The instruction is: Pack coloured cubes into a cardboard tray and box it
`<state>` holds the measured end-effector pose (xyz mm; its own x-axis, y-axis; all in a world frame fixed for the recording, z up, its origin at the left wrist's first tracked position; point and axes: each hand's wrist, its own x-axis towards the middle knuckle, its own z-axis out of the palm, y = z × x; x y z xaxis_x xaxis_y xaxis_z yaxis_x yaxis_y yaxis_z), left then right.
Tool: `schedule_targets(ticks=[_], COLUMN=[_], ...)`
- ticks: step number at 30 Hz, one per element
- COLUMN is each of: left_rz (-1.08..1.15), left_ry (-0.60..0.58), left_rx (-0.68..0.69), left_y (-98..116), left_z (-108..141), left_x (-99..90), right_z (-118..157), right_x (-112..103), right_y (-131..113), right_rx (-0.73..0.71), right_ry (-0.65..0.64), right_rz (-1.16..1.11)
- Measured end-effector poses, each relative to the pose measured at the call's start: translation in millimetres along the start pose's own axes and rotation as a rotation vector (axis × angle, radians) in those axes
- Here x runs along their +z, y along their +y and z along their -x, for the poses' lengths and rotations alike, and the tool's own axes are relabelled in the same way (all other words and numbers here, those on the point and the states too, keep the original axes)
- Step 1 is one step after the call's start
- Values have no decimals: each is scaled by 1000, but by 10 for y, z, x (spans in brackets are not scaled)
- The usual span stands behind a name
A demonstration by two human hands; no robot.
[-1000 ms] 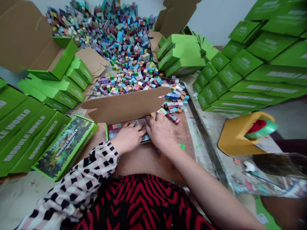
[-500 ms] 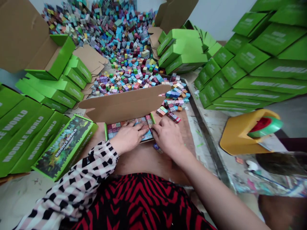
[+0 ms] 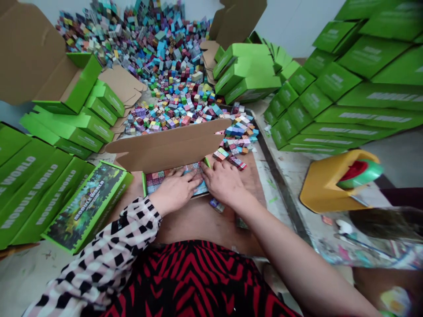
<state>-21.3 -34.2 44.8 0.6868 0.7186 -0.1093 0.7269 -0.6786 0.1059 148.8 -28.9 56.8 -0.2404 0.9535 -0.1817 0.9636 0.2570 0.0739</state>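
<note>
Directly under both hands point(image 3: 198, 187), the open box point(image 3: 155, 180) of cubes point(image 3: 194, 168).

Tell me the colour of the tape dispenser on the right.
Yellow, holding a green roll on a red hub; the head view shows the tape dispenser clearly.

1. my left sleeve point(image 3: 109, 251) is a pink, white and black check.
2. the cloth over my lap point(image 3: 194, 281) is red with black zigzag stripes.
3. the open box point(image 3: 175, 178) under my hands has a green rim and a plain brown cardboard lid.
4. the cubes in it show maroon, pink and blue squares.
5. the heap of cubes point(image 3: 165, 53) behind mixes blue, teal, purple, red and yellow.
6. the stacked boxes point(image 3: 333, 88) are bright green with pale lettering.
7. the tape dispenser point(image 3: 333, 185) is yellow, its roll red and green.
</note>
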Motion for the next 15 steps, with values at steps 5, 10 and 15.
schedule_targets(ticks=[5,10,15], left_rz=[-9,6,24], left_ry=[4,-20,-32], left_rx=[1,-7,-17], left_y=[-2,0,20], left_z=[-1,1,5], left_x=[1,-25,-41], right_z=[134,169,483], right_x=[-68,-38,-28], right_y=[132,579,473], right_rx=[-9,182,-20], right_ry=[124,133,-198], right_rz=[-197,-276,-179])
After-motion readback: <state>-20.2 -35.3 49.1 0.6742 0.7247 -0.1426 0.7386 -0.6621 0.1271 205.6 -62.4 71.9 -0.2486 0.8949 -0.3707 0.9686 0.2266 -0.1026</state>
